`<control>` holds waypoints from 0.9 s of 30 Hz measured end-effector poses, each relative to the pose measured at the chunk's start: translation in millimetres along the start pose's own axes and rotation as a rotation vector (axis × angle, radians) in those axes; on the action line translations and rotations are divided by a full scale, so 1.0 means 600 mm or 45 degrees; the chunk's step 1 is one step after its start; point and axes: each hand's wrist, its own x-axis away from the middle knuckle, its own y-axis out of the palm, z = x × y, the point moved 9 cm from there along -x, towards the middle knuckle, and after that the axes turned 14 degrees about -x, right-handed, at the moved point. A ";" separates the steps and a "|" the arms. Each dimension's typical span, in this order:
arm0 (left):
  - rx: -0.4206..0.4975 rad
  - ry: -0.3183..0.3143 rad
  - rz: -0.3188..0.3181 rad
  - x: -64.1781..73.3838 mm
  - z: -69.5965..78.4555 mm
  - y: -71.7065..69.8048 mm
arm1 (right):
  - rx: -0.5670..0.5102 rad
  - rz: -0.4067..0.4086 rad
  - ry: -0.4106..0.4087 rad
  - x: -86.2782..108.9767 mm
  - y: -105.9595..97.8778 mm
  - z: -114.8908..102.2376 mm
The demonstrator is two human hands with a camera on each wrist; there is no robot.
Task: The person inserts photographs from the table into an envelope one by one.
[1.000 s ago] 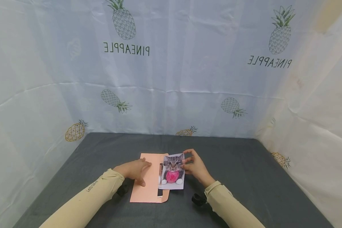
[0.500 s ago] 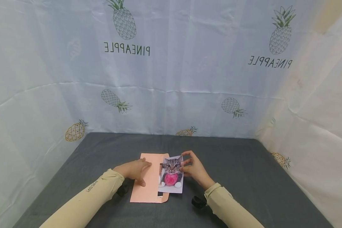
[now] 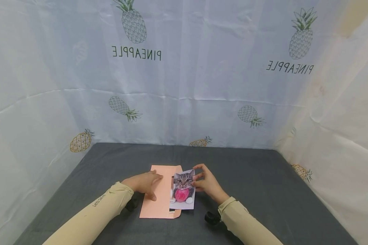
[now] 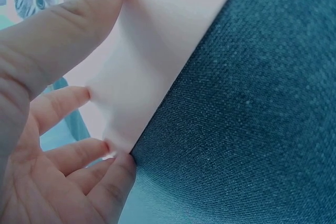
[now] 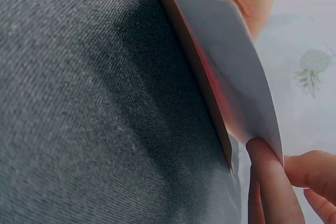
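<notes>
A peach envelope lies on the dark tabletop with its flap side to the right. My left hand presses on it, thumb and fingertips spread apart; the left wrist view shows the fingertips on the pale paper. With thumb and fingers, my right hand pinches the right edge of a cat photo, which pictures a cat with a pink ball. The photo's left edge is right at the envelope's mouth. From the right wrist view, the photo slants up off the envelope, slightly bowed.
Part of another picture shows in the envelope's mouth, beside the photo. The dark cloth-covered table extends around the hands. A pineapple-print curtain encloses the back and sides.
My right hand has moved left and a little nearer to me with the cat photo, which covers more of the envelope's flap. The left hand and the envelope have stayed put.
</notes>
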 end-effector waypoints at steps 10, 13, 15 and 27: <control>0.000 -0.013 -0.005 0.000 0.000 0.000 | -0.001 -0.019 0.015 -0.021 -0.001 0.033; 0.007 -0.013 -0.004 0.000 0.000 -0.001 | -0.008 -0.022 0.028 -0.024 0.003 0.036; 0.011 -0.011 -0.003 0.000 0.001 -0.001 | -0.015 -0.030 0.034 -0.026 0.006 0.037; 0.006 -0.020 -0.006 0.002 0.002 -0.002 | 0.021 -0.062 0.057 -0.033 0.023 0.041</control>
